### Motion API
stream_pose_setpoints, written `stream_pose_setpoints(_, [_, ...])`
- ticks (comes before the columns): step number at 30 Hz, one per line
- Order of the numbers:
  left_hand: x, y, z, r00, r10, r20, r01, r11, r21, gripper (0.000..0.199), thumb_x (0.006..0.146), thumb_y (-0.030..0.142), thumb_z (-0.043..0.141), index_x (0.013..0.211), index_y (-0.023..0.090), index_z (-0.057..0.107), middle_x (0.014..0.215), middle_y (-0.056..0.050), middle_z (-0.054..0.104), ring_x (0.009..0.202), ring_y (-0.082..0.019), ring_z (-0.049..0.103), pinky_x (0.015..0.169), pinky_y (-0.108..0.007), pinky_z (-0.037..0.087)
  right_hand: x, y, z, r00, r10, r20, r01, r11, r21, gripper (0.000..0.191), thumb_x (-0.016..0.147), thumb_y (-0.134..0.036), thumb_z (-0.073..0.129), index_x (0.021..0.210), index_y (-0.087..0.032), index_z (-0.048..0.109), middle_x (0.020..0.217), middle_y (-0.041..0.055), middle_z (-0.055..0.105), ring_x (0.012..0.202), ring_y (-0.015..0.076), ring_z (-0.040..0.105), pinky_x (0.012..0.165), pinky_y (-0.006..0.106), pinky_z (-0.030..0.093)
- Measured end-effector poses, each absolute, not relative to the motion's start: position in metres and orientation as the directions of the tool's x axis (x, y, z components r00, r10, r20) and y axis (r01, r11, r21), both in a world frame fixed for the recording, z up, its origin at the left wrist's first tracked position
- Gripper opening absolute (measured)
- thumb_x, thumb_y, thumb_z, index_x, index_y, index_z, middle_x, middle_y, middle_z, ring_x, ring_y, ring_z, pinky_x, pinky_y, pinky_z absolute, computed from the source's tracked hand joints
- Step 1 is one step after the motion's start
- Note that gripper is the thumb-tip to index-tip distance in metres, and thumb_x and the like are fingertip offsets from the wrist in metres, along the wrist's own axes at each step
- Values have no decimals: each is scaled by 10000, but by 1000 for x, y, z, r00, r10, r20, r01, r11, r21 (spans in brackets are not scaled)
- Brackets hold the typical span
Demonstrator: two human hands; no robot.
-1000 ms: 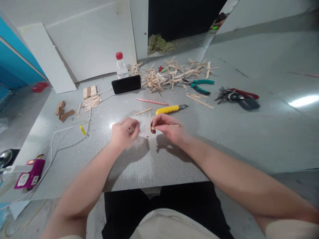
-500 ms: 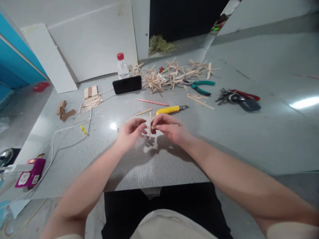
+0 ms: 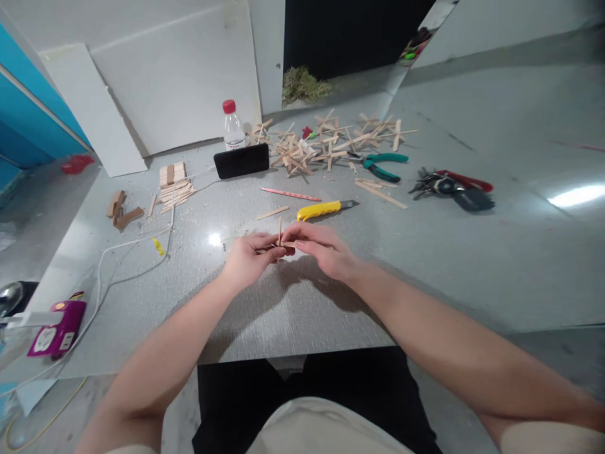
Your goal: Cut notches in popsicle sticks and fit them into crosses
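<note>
Between my hands, above the grey table (image 3: 302, 328), are small wooden sticks (image 3: 280, 228) that cross each other, one pointing away from me. My left hand (image 3: 250, 257) is closed on them from the left, thumb and fingers pinching near the crossing. From the right, my right hand (image 3: 326, 251) pinches a stick that lies roughly sideways. The fingers hide most of the joint. Just beyond my right hand lies a yellow cutter (image 3: 319, 210), blade to the right. A single stick (image 3: 273, 213) and a pink-patterned pencil-like rod (image 3: 290, 193) lie farther back.
Crossed-stick pieces (image 3: 300, 154) heap at the back beside a phone (image 3: 241, 161) and a bottle (image 3: 233, 129). Green-handled pliers (image 3: 382, 165) and a red-and-black tool (image 3: 454, 188) lie right. Stacked sticks (image 3: 174, 192), a white cable (image 3: 100, 277) and a purple box (image 3: 59, 328) are left.
My left hand has closed on the crossed sticks, its fingers having been looser before. My right fingers have shifted slightly left toward the crossing, and the sticks have moved a little left.
</note>
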State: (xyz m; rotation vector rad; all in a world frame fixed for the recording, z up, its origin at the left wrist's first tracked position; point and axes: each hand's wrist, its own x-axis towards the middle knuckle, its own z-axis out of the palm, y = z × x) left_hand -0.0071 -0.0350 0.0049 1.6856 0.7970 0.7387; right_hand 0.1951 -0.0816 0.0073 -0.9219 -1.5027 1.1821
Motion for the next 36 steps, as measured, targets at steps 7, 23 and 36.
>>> stream_pose_setpoints(7, [-7, -37, 8, 588, 802, 107, 150, -238, 960, 199, 883, 298, 756, 1041, 227, 854, 912, -67, 781, 714, -131, 711, 639, -240, 589, 199, -85, 8, -253, 928, 275, -21, 279, -960, 136, 920, -314, 585, 919, -261, 710, 833, 16, 701, 776, 208, 606, 754, 377, 500])
stream_pose_setpoints(23, [-10, -23, -2, 453, 887, 93, 130, -169, 977, 341, 811, 288, 821, 1145, 222, 818, 898, -55, 820, 744, -152, 754, 702, -279, 621, 208, -77, -6, -241, 931, 276, -182, 236, -955, 350, 863, -240, 522, 1167, -258, 696, 1203, 77, 758, 1039, 269, 721, 831, 413, 520])
stream_pose_setpoints(36, [-10, -29, -1, 398, 898, 189, 201, -286, 937, 214, 807, 334, 860, 941, 181, 792, 859, -68, 820, 749, -176, 779, 712, -313, 662, 212, -81, -3, -163, 939, 302, 34, 311, -950, 447, 798, -215, 561, 1181, -300, 774, 1074, 41, 771, 1081, 300, 667, 1046, 487, 469])
